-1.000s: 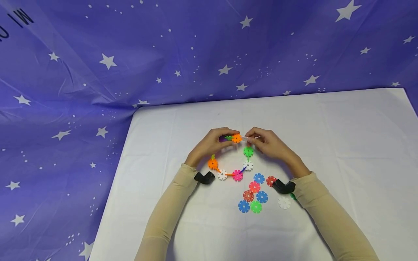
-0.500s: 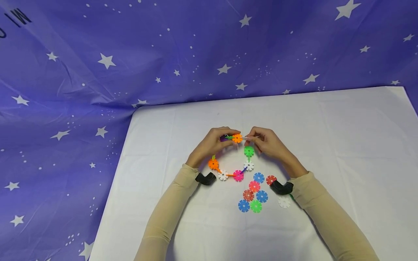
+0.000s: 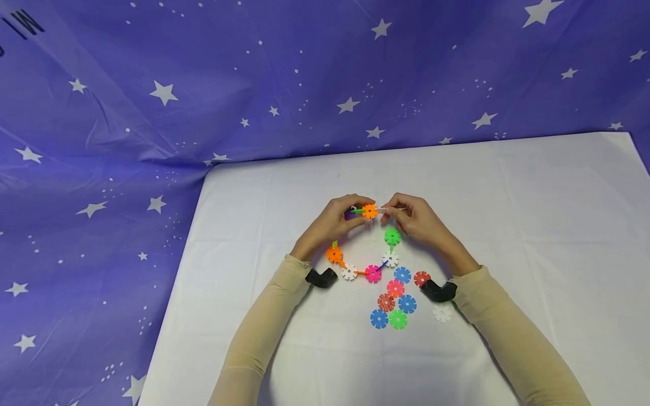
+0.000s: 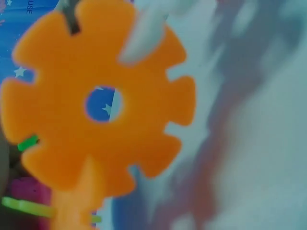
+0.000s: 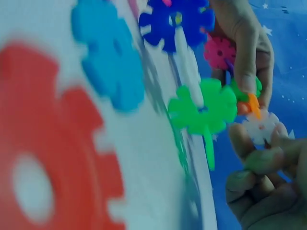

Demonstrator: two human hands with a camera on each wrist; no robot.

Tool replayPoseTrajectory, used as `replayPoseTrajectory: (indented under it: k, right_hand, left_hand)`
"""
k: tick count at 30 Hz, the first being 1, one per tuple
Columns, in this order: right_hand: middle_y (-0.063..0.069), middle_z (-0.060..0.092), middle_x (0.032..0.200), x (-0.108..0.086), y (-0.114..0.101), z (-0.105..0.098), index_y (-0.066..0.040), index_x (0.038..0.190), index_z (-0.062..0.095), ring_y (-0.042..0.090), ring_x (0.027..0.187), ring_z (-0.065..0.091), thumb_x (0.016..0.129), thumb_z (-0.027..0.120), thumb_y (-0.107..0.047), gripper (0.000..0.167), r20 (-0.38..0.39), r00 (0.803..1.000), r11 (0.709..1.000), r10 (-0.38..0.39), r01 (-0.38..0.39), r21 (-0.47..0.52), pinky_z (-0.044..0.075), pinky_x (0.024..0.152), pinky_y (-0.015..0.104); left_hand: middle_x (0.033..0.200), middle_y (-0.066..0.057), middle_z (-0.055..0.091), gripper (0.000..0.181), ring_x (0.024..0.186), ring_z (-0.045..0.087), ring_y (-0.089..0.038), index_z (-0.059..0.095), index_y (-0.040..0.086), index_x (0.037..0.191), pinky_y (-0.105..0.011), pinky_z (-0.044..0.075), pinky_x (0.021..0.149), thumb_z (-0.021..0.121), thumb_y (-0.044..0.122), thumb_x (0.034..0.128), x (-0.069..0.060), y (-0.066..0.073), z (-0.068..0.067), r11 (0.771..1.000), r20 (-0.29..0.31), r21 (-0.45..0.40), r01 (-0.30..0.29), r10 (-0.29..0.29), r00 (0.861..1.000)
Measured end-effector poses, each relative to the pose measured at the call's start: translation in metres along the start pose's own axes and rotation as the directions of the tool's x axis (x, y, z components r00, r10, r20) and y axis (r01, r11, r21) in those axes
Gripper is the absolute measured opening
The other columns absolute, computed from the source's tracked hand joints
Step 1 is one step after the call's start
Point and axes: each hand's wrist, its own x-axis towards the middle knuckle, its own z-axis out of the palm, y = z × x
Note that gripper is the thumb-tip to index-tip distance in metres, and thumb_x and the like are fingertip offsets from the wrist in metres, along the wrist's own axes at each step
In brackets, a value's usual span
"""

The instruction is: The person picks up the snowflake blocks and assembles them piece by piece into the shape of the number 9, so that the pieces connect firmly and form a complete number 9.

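In the head view my left hand holds a run of interlocking snowflake discs between thumb and fingers, an orange disc at its tip. Opposite it, my right hand pinches a white disc, seen edge-on from the head and touching the orange one. A curved chain of linked discs hangs below, with an orange disc, a white disc, a pink disc, another white disc and a green disc. Whether the discs between my hands are interlocked, I cannot tell.
Loose discs lie nearer me on the white tablecloth, among them a blue disc, a light green disc, a red disc and a white disc. A starry purple cloth hangs behind.
The chain's right end with the green disc has swung slightly right, away from the right fingers. Both hands keep their hold in nearly the same place.
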Motion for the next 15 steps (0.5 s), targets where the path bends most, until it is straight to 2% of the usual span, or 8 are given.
replayPoseTrajectory:
  k: [3,5,8,12,15]
  right_hand:
    - [0.018,0.071,0.091,0.001,0.000,-0.002,-0.004,0.103,0.065,0.013,0.045,0.046,0.100,0.056,-0.019,0.018,0.033,0.999,0.999,0.027,-0.025,-0.046,0.040,0.043,0.026]
    - [0.018,0.070,0.095,0.001,0.000,-0.003,-0.004,0.109,0.064,0.017,0.047,0.048,0.101,0.056,-0.019,0.019,0.058,0.998,0.996,0.037,-0.032,-0.077,0.042,0.045,0.027]
    - [0.014,0.067,0.100,0.000,0.000,-0.007,-0.005,0.116,0.062,0.019,0.065,0.060,0.101,0.056,-0.020,0.022,0.045,0.998,0.985,0.041,-0.033,-0.169,0.049,0.058,0.028]
    - [0.007,0.063,0.090,-0.005,-0.004,-0.017,-0.006,0.107,0.065,0.018,0.080,0.058,0.100,0.058,-0.022,0.019,0.032,0.994,0.939,0.105,-0.089,-0.332,0.046,0.072,0.030]
    - [0.004,0.059,0.078,-0.010,-0.007,-0.024,-0.005,0.094,0.066,0.017,0.070,0.050,0.098,0.059,-0.021,0.018,0.106,0.977,0.909,0.188,-0.132,-0.394,0.041,0.065,0.030]
  left_hand:
    - [0.131,-0.005,0.062,0.043,0.118,0.058,-0.016,0.058,0.011,0.134,-0.029,0.042,0.106,0.069,0.018,0.0925,0.001,0.000,0.000,1.000,0.029,0.018,0.007,-0.007,1.000]
    - [0.129,-0.004,0.062,0.045,0.114,0.058,-0.016,0.057,0.013,0.136,-0.030,0.043,0.104,0.068,0.016,0.0929,0.000,-0.002,0.000,1.000,0.051,0.026,-0.003,0.001,0.999]
    - [0.123,-0.004,0.062,0.042,0.110,0.056,-0.015,0.059,0.014,0.134,-0.030,0.044,0.101,0.067,0.013,0.0929,-0.001,-0.007,-0.001,0.999,0.057,0.030,-0.027,0.025,0.998]
    - [0.118,-0.004,0.062,0.035,0.109,0.056,-0.016,0.064,0.011,0.126,-0.031,0.044,0.101,0.068,0.010,0.0916,-0.003,-0.012,-0.004,1.000,0.037,0.013,-0.011,0.011,0.999]
    - [0.120,-0.005,0.061,0.036,0.112,0.056,-0.017,0.063,0.010,0.126,-0.032,0.043,0.103,0.068,0.009,0.0910,-0.003,-0.015,-0.007,1.000,0.040,0.004,0.013,-0.013,0.999]
